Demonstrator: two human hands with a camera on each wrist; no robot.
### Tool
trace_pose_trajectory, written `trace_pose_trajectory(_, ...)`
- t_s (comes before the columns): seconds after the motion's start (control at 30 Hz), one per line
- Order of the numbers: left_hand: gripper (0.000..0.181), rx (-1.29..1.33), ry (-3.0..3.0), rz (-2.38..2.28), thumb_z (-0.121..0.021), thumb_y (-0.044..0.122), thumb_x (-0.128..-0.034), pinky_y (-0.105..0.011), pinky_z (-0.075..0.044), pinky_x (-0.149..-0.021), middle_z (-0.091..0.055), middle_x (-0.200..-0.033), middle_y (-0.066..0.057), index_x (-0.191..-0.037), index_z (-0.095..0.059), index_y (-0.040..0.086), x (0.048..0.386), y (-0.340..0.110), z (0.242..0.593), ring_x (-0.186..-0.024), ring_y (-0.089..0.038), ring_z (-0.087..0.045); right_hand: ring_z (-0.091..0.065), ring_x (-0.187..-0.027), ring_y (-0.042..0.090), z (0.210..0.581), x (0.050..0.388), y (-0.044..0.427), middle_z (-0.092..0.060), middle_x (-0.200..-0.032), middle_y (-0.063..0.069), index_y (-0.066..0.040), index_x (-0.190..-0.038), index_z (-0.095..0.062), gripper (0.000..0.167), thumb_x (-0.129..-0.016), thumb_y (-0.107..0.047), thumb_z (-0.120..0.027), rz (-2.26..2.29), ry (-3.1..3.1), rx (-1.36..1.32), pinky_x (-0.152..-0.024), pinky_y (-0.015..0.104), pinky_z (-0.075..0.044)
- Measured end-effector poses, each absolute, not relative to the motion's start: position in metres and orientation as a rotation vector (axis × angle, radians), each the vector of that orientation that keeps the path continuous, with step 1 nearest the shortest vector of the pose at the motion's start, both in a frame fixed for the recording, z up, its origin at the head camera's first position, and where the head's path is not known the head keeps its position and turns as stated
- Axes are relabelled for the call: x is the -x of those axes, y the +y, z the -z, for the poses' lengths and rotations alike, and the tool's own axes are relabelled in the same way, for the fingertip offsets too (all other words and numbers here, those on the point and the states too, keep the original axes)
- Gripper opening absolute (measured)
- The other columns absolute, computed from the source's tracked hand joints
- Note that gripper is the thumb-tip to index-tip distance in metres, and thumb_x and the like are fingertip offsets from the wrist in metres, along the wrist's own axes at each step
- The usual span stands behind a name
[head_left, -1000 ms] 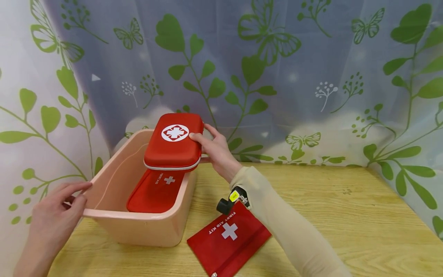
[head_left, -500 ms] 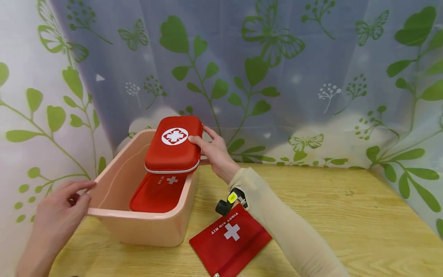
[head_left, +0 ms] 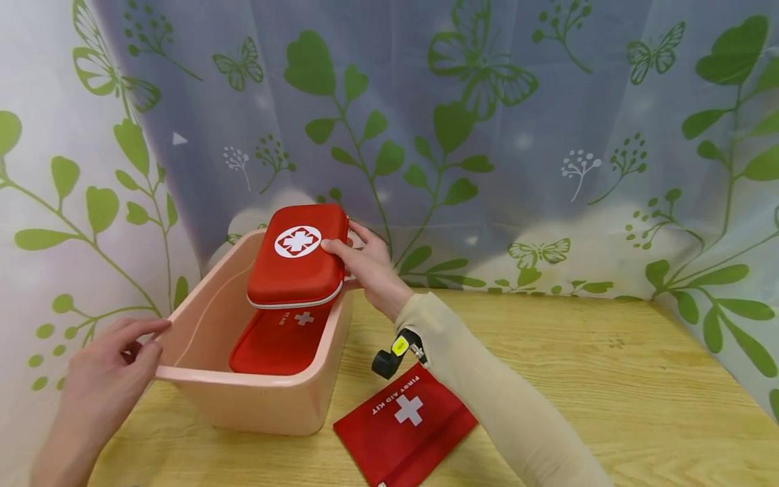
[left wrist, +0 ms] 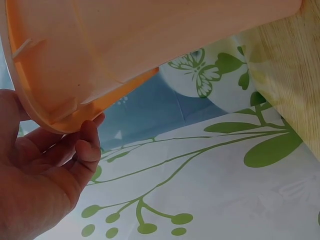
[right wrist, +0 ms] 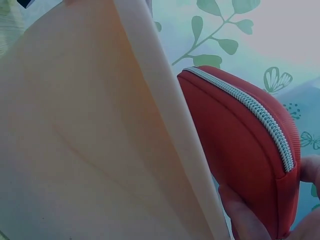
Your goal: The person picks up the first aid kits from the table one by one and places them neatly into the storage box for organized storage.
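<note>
My right hand (head_left: 371, 267) grips a red hard first aid case (head_left: 292, 270) by its right side, thumb on top near the white cross emblem. The case is held tilted over the pink plastic bin (head_left: 262, 402), above its right rim. In the right wrist view a white zipper runs round the edge of the case (right wrist: 240, 135). Inside the bin lies another red first aid case (head_left: 276, 345), partly covered by the held one. My left hand (head_left: 103, 385) pinches the bin's near left corner; in the left wrist view its fingers (left wrist: 90, 142) curl under the rim.
A flat red first aid kit pouch (head_left: 402, 426) lies on the wooden table (head_left: 578, 365), right of the bin and partly under my right forearm. A patterned curtain (head_left: 389, 135) with leaves and butterflies stands behind and at the sides. A small black camera (head_left: 389, 358) sits on my right wrist.
The right hand has shifted slightly left and down with the held case, farther over the bin. My left hand stays at the bin's corner. The head view has moved a little.
</note>
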State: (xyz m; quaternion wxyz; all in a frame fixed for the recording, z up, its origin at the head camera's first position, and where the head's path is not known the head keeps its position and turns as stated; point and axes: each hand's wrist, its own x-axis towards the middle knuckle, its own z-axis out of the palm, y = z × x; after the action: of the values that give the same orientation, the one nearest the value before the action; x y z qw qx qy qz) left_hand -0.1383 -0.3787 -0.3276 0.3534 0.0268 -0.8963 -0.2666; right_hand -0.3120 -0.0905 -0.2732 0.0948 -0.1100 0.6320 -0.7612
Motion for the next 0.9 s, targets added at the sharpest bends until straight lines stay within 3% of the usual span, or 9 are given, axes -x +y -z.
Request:
trace_pose_trajectory(0.23, 0.022, -0.06, -2.322, 0.687, -0.063, 0.007, -0.0881, -0.018, -0.036, -0.053, -0.06, -0.088, -0.002, -0.106, -0.075, 0.007, 0.138, -0.379, 0.327, -0.066, 0.0, -0.045, -0.07, -0.076, 0.022, 0.272, 0.313, -0.102, -0.068, -0.107, 0.008, -0.015, -0.141, -0.052, 0.06, -0.085, -0.014, -0.074, 2.246, 1.981, 0.416, -0.059, 0.035, -0.057)
trace_pose_trajectory(0.47, 0.021, -0.062, -2.333, 0.687, -0.063, 0.006, -0.0884, -0.018, -0.036, -0.053, -0.058, -0.089, -0.002, -0.106, -0.074, 0.007, 0.138, -0.38, 0.328, -0.067, -0.001, -0.045, -0.071, -0.078, 0.029, 0.273, 0.311, -0.11, -0.063, -0.115, 0.008, -0.018, -0.149, -0.043, 0.071, -0.085, -0.013, -0.074, 2.142, 2.021, 0.491, -0.061, 0.04, -0.058)
trace_pose_trajectory(0.67, 0.022, -0.059, -2.32, 0.675, -0.062, 0.006, -0.088, -0.018, -0.036, -0.053, -0.06, -0.09, -0.006, -0.106, -0.075, 0.006, 0.139, -0.38, 0.329, -0.067, 0.0, -0.045, -0.069, -0.078, 0.016, 0.271, 0.311, -0.119, -0.066, -0.108, 0.008, -0.019, -0.148, -0.044, 0.07, -0.085, -0.019, -0.075, 1.851, 2.371, 0.702, -0.066, 0.03, -0.057)
trace_pose_trajectory(0.9, 0.022, -0.068, -2.327, 0.685, -0.062, 0.006, -0.088, -0.018, -0.036, -0.054, -0.06, -0.089, -0.005, -0.106, -0.075, 0.007, 0.139, -0.38, 0.328, -0.067, 0.0, -0.045, -0.063, -0.086, 0.008, 0.271, 0.313, -0.129, -0.063, -0.116, 0.002, -0.016, -0.151, -0.038, 0.073, -0.088, -0.028, -0.072, 1.444, 2.637, 0.888, -0.076, 0.023, -0.051)
